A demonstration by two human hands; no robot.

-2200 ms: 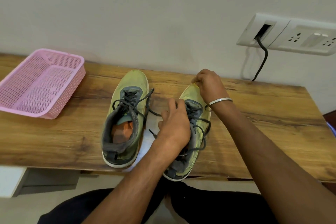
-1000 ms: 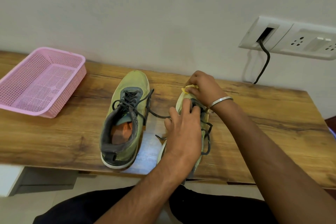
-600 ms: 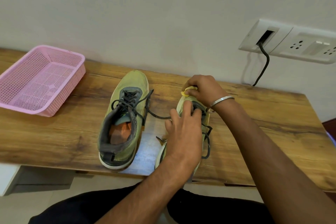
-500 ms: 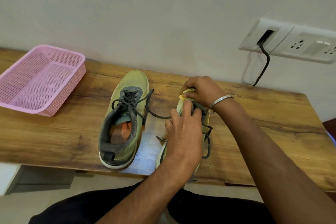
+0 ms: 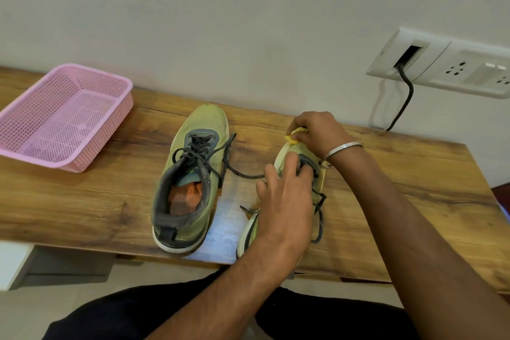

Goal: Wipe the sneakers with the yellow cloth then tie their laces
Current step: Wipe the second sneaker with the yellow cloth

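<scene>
Head view: right hand [image 5: 317, 131] has rubbed yellow cloth [image 5: 295, 136] slightly nearer.

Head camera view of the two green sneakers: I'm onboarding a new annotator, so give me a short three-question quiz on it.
1. True or false: the right hand holds the crumpled yellow cloth at the toe of the right-side green sneaker.
2. Multiple choice: the left hand is A) inside the pink perforated plastic basket; B) gripping the right-side green sneaker, which is tipped onto its side; C) flat on the wooden table.
3. Fill in: the dark laces of the left-side green sneaker lie ______.

Key: 1 true; 2 B; 3 untied, trailing loose over the table.
</scene>
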